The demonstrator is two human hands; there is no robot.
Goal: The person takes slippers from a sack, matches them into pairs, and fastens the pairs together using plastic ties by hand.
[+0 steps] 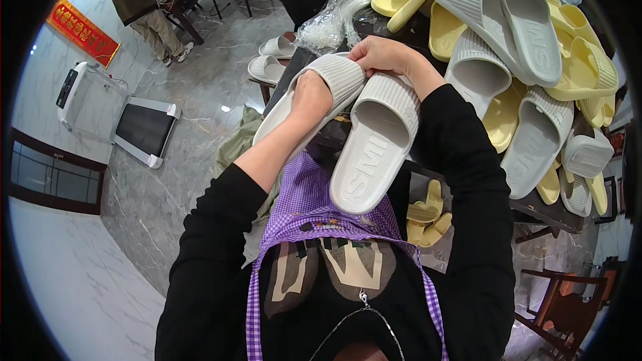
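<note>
Two pale grey slide sandals lie side by side in front of me, straps toward the table. My left hand (pixel 313 99) is pushed under the ribbed strap of the left sandal (pixel 343 80) and holds it from inside; its fingertips are hidden. My right hand (pixel 382 57) reaches over the right sandal (pixel 366 167), thumb and fingers pinched together at the left sandal's strap edge, where the two straps meet. What lies between those fingertips is too small to tell. The right sandal's sole faces up, with raised lettering on its footbed.
Grey slides (pixel 535 33) and yellow slides (pixel 445 33) are piled on the dark table at right. Clear plastic strands (pixel 348 13) lie beyond my hands. More yellow slides (pixel 428 214) are below the table. A treadmill (pixel 144 130) stands at left; a person (pixel 144 7) is at the back.
</note>
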